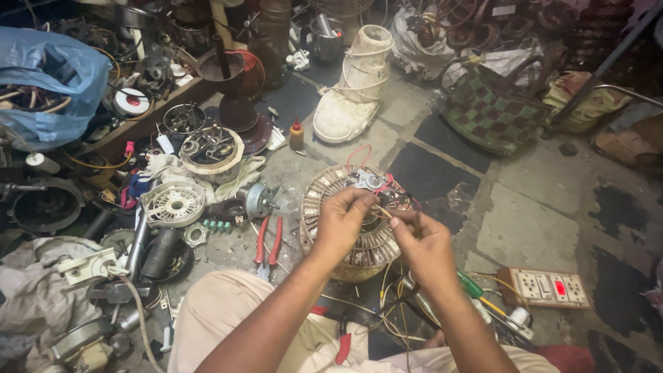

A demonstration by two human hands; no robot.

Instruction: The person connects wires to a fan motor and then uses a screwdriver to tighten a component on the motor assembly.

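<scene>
A round fan motor stator (324,200) with copper windings and pale laminations lies on the floor in front of me, a small grey switch part (369,181) and red wires on its top. My left hand (343,220) and my right hand (421,242) meet over it, their fingertips pinching thin yellowish wires (382,209) that come from the windings. More thin wires trail down between my knees.
Red-handled pliers (268,243) lie left of the stator. A white fan grille part (173,204), motor pieces and bolts crowd the left. A switch-and-socket board (545,287) and a green-handled screwdriver (472,287) lie at the right. A woven bag (492,114) and a white cast-like boot (352,86) stand behind.
</scene>
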